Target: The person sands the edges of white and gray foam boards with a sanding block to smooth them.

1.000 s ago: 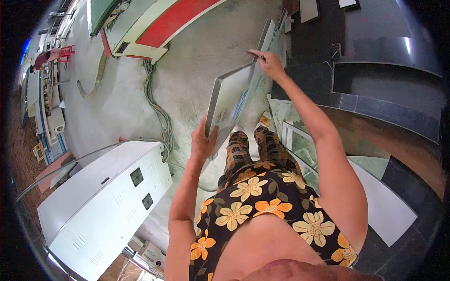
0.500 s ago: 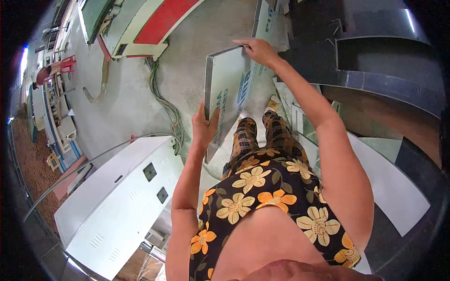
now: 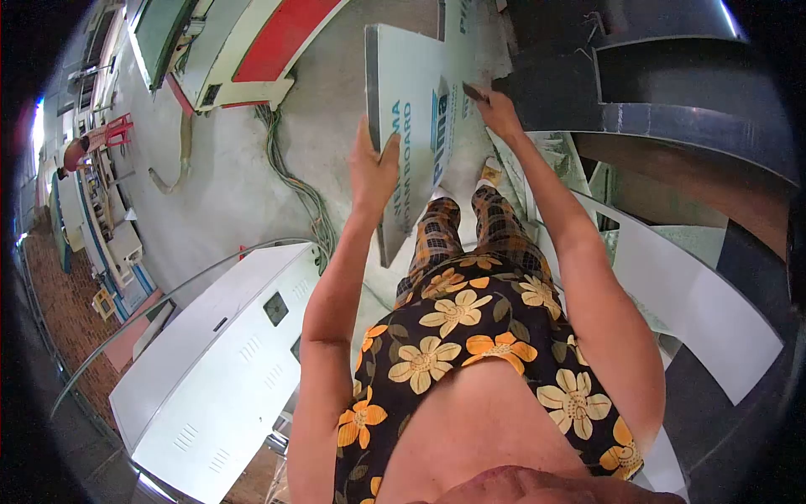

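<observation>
A pale panel board (image 3: 420,101) with blue printed lettering stands upright in front of me. Its upper edge has a step cut into it, and the edges are dark grey. My left hand (image 3: 374,172) is closed round the board's left edge, thumb on the printed face and the other fingers partly hidden behind. My right hand (image 3: 502,116) pinches a small dark flat piece (image 3: 476,92) close to the printed face. The kind of this piece is too small to make out.
A white metal cabinet (image 3: 210,353) with vents stands at left. Bundled cables (image 3: 290,181) run over the floor near a red-and-white machine (image 3: 277,42). White sheets (image 3: 697,302) and dark panels (image 3: 672,84) are at right. Another person (image 3: 75,155) is far left.
My right hand has left the board's stepped top edge and come down to the right, the small dark piece now showing in its fingers. My left hand and the board have shifted upward in view.
</observation>
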Tool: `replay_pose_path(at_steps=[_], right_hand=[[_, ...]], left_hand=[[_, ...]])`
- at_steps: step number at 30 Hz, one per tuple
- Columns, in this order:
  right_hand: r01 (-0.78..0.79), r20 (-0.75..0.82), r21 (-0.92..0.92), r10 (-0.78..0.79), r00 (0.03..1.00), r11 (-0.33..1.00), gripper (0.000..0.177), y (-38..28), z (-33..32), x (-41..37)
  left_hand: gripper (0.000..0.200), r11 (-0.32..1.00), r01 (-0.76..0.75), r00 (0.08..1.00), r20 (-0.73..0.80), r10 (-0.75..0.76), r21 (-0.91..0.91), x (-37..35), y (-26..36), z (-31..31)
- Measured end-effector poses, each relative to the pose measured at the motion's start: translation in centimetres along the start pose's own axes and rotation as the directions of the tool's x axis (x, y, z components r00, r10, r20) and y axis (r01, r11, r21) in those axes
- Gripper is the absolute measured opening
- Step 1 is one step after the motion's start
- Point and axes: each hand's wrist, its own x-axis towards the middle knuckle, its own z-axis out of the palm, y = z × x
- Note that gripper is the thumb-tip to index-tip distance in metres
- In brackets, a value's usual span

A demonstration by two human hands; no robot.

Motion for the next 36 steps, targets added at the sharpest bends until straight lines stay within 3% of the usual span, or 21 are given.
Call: replay_pose_path(at_steps=[3, 6, 9, 12, 15, 18, 21, 22, 25, 28, 29, 31, 32, 35, 36], right_hand=[[-0.215, 0.040, 0.180, 0.211, 0.977, 0.960, 0.040, 1.2, -1.5, -4.5], [-0.272, -0.039, 0.242, 0.290, 0.956, 0.931, 0.044, 1.5, -3.1, -7.8], [-0.263, -0.099, 0.163, 0.281, 0.955, 0.951, 0.038, 7.3, -0.8, -9.9], [-0.158, -0.097, 0.279, 0.192, 0.977, 0.947, 0.040, 4.4, -2.3, -10.8], [-0.161, -0.087, 0.371, 0.207, 0.974, 0.915, 0.041, 3.7, -2.4, -10.9], [-0.292, -0.020, 0.267, 0.308, 0.951, 0.918, 0.041, 1.9, -5.0, -10.3], [-0.159, -0.183, 0.399, 0.249, 0.951, 0.903, 0.039, -0.9, -8.0, -10.0], [-0.089, -0.222, 0.539, 0.243, 0.944, 0.838, 0.036, 1.0, -7.4, -9.7], [-0.001, -0.371, 0.510, 0.221, 0.902, 0.860, 0.037, -1.5, -9.5, -10.0], [0.008, -0.408, 0.482, 0.217, 0.887, 0.876, 0.041, -4.2, -9.7, -11.0], [0.072, -0.402, 0.562, 0.196, 0.895, 0.824, 0.043, -5.2, -9.3, -11.3], [0.195, -0.401, 0.699, 0.151, 0.904, 0.688, 0.046, -7.5, -8.2, -11.8], [0.215, -0.405, 0.698, 0.130, 0.905, 0.683, 0.048, -8.6, -7.8, -12.1], [0.232, -0.377, 0.730, 0.095, 0.921, 0.643, 0.055, -10.3, -6.4, -12.7], [0.244, -0.416, 0.663, 0.076, 0.906, 0.708, 0.057, -10.8, -6.2, -12.4]], left_hand=[[0.053, 0.985, 0.007, 0.999, -0.032, -0.012, -0.174, 1.1, 2.1, 2.4], [0.062, 0.983, 0.018, 0.998, -0.063, -0.030, -0.184, 1.5, 3.3, 4.0], [0.067, 0.969, -0.033, 0.992, -0.125, 0.002, -0.244, 1.6, 3.2, 5.4], [0.072, 0.956, -0.074, 0.977, -0.213, 0.012, -0.284, 0.9, 3.2, 6.5], [0.073, 0.941, -0.086, 0.955, -0.295, -0.016, -0.328, 0.5, 2.9, 7.3], [0.074, 0.908, -0.050, 0.906, -0.401, -0.134, -0.416, 0.7, 2.3, 8.0], [0.074, 0.867, -0.036, 0.860, -0.458, -0.226, -0.497, 1.8, 1.6, 6.7], [0.073, 0.863, -0.011, 0.837, -0.477, -0.268, -0.505, 2.3, 1.3, 6.2], [0.065, 0.840, 0.049, 0.779, -0.505, -0.371, -0.541, 4.2, -0.9, 4.2], [0.053, 0.841, 0.075, 0.722, -0.553, -0.417, -0.536, 4.2, -0.7, 4.3], [0.049, 0.846, 0.081, 0.701, -0.574, -0.424, -0.527, 3.8, -0.2, 4.3], [0.049, 0.849, 0.050, 0.735, -0.557, -0.388, -0.526, 3.3, 1.5, 4.1], [0.050, 0.850, 0.034, 0.753, -0.546, -0.367, -0.525, 3.3, 2.1, 4.2], [0.069, 0.929, 0.070, 0.790, -0.548, -0.275, -0.364, 4.6, -1.2, 3.5], [0.073, 0.990, 0.098, 0.708, -0.692, -0.143, -0.104, 5.3, -2.3, 3.6]])
